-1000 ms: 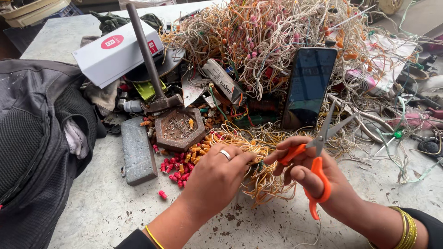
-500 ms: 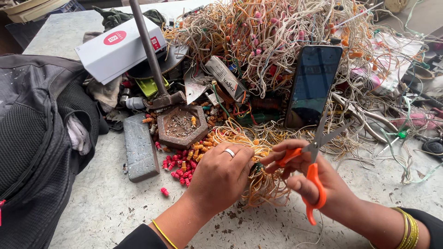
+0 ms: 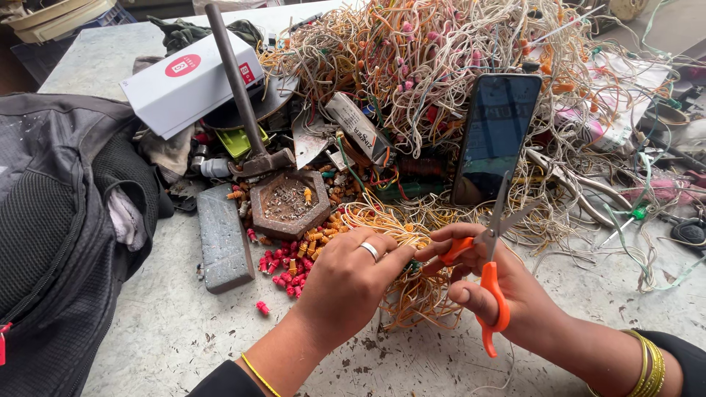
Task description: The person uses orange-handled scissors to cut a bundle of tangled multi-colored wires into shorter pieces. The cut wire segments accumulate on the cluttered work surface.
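Two hands at a tangle of yellow wire

The left hand [image 3: 346,287] pinches the yellow wire bundle [image 3: 401,261] near the table's [image 3: 169,331] near edge, while the right hand [image 3: 500,294] grips orange-handled scissors [image 3: 489,272] (blades parted, pointing far) just right of it; a dark phone [image 3: 494,136] leans against the wire heap [image 3: 441,66] beyond.

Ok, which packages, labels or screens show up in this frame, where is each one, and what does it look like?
Box: back left of the table, flat white rectangle with small red labels.
Phone: propped upright against the wire pile, centre right, dark screen, black rectangle.
Small packet: lying tilted at the foot of the wire pile, narrow, white with dark print.
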